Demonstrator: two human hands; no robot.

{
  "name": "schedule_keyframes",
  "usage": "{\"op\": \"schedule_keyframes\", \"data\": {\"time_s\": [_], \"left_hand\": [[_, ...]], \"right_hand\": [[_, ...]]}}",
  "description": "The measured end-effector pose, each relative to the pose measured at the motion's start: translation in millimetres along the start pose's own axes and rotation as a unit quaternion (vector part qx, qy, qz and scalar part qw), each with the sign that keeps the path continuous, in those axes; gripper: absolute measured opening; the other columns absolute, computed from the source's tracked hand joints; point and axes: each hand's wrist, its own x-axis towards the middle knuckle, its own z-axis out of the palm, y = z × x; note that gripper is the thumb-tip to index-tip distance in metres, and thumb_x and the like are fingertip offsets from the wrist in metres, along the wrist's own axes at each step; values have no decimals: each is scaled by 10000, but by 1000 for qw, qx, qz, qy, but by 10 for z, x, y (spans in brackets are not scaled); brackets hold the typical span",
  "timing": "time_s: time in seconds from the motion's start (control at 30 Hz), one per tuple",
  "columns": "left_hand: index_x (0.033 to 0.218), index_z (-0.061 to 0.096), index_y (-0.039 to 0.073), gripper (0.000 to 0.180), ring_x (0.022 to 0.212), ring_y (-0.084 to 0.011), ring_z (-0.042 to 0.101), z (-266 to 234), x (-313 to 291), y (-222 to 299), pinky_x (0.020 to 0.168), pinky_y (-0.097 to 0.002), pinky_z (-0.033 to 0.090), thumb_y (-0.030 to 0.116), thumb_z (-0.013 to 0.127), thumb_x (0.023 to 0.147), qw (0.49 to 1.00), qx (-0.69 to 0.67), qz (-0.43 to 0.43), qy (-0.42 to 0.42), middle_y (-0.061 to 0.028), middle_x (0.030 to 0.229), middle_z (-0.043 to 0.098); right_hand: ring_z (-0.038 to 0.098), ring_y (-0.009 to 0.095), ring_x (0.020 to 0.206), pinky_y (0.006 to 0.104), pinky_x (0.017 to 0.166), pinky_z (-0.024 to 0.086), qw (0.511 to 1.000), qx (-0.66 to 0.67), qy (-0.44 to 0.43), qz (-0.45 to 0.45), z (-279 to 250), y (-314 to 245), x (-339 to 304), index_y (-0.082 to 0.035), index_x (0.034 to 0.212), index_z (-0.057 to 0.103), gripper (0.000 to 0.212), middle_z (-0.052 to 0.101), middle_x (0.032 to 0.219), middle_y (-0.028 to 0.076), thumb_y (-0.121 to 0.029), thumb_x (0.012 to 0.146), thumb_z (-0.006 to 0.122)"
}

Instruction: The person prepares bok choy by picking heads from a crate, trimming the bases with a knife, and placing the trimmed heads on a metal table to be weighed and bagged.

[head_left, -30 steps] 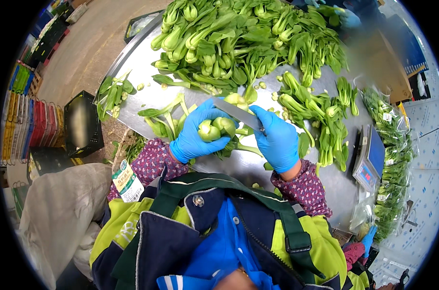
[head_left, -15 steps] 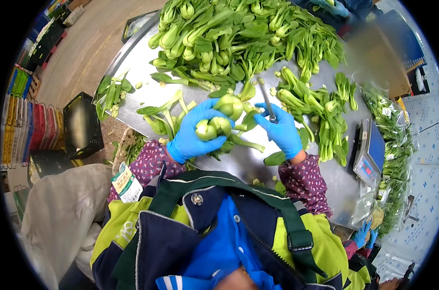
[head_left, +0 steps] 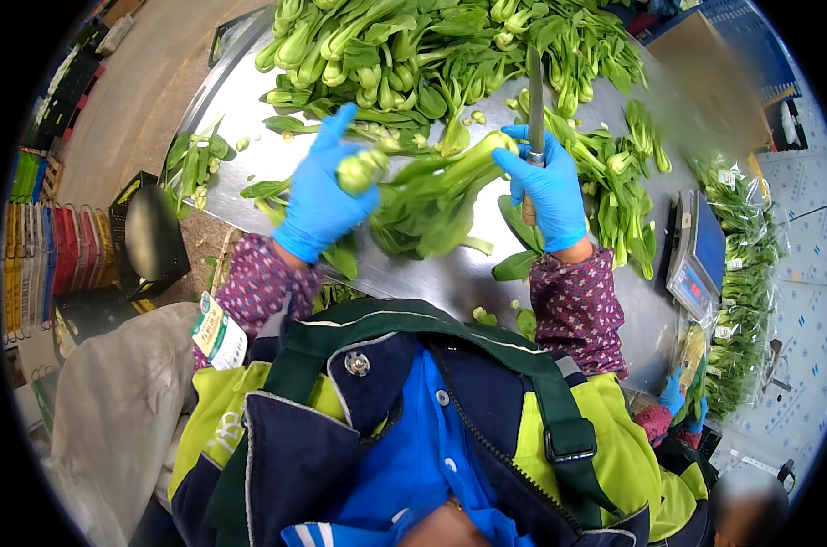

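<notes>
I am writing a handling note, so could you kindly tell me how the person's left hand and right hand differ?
The left hand holds a pale green vegetable head, while the right hand holds a knife. The left hand's index finger is extended; the right hand is closed around the knife's handle. Both hands are gloved in blue.

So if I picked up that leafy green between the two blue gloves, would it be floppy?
Probably partly. The leafy green has broad, thin, curling leaves, which would likely flop. Its thick, pale stalk end, near the right hand, looks firmer and might snap if bent hard. Its smooth-looking surface could feel a bit slippery.
</notes>
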Motion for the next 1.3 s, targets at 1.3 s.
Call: {"op": "schedule_keyframes", "data": {"time_s": [1.3], "left_hand": [[1214,550,190,567,930,-221,578,3771,1341,1416,866,-382,401,148,686,664,794,92,584,-142,-2,1054,614]], "right_hand": [[501,48,485,189,428,398,937,206,248,134,-1070,481,-1958,-4,1017,622,172,677,838,70,-105,881,590]]}}
